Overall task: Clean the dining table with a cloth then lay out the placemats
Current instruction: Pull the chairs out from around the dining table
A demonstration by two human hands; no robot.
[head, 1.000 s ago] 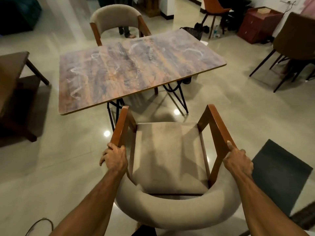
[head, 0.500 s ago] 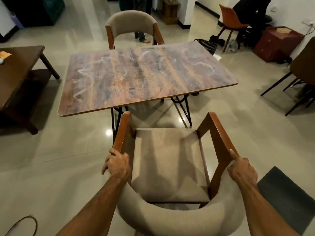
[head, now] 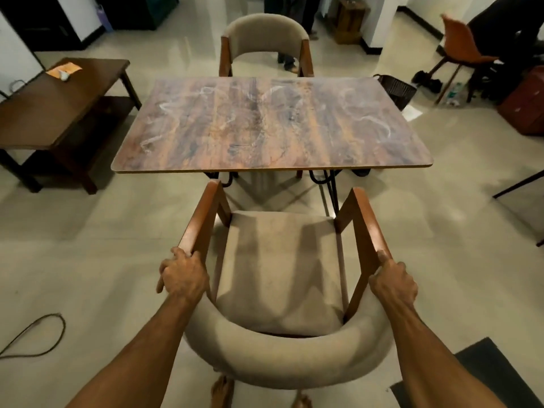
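I find left hand (head: 182,278) and right hand (head: 393,282) fingers curled round the chair (head: 279,269) arms, likely to reposition it. The smeared dining table (head: 270,128) lies beyond the fingers, unwiped.

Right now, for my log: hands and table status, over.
Left hand, right hand grip arms of near chair. Dining table unwiped, white smears on top. Chair blocks table's near side.

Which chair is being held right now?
The near beige chair: the left hand and right hand grip its wooden arms. The far beige chair and the orange chair stand untouched.
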